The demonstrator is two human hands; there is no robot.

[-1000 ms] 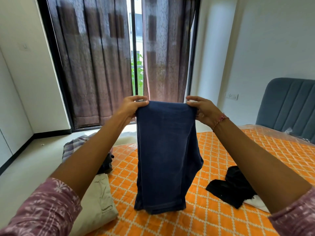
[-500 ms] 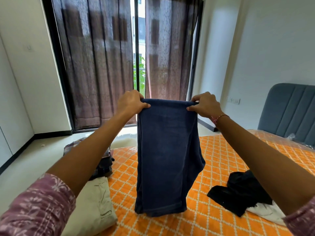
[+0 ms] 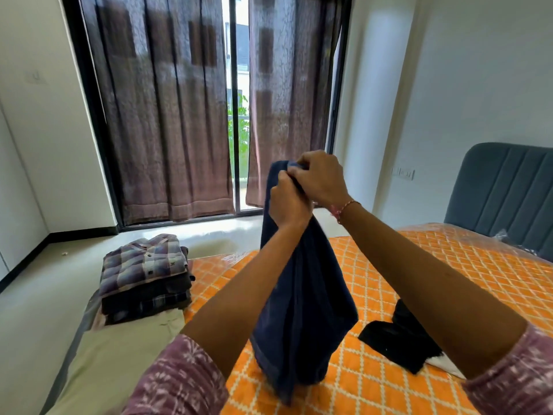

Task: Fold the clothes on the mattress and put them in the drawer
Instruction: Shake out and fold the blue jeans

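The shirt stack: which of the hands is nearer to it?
Left. The left hand grips the jeans on the side toward the shirt stack; the right hand grips them just beyond it, farther away.

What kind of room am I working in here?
Most likely a bedroom: an orange quilted mattress with a padded blue headboard, curtains over a tall glass door, and a stack of folded clothes.

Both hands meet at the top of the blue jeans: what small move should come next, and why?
Probably lower the blue jeans flat onto the mattress: the left hand and right hand grip the top edges together, and the hem already touches down.
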